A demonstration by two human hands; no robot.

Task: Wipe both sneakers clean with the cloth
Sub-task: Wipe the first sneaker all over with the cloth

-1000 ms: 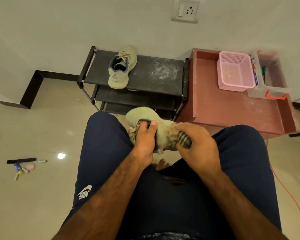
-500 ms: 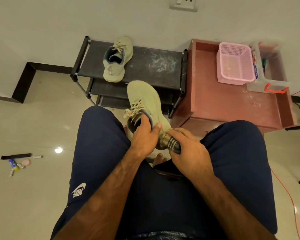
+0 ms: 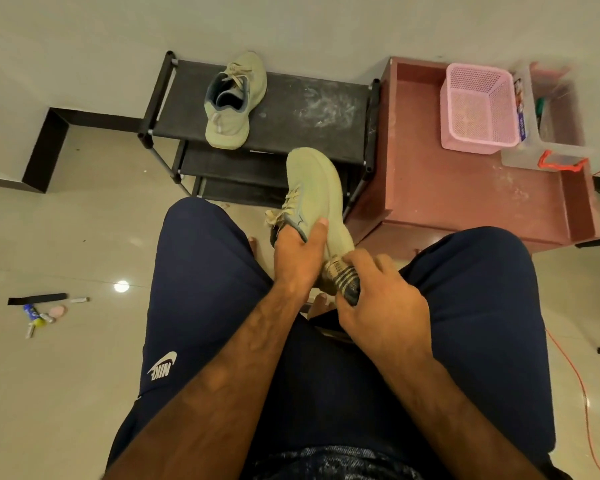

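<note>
The held sneaker point(image 3: 314, 188), pale olive with matching laces, sits at the centre of the frame between the person's knees, toe pointing toward the top of the frame. The left hand point(image 3: 297, 252) grips it at the collar, fingers tucked into the opening and thumb pressed along the outer side. The right hand point(image 3: 381, 303), just below and right of it, closes round a bunched striped cloth point(image 3: 342, 277) and holds it against the sneaker's heel. The second sneaker point(image 3: 229, 105) rests in the upper centre-left, on the top shelf of a black shoe rack point(image 3: 312, 98), toe toward the wall; white dusty smears mark the shelf to its right. A reddish-brown counter point(image 3: 447, 195) stands just beside the rack at the upper right, carrying a pink mesh basket point(image 3: 478, 109) and, touching it further right, a clear plastic box point(image 3: 555, 133). Small odds and ends point(image 3: 39, 313) lie on the pale tiled floor at mid left.
</note>
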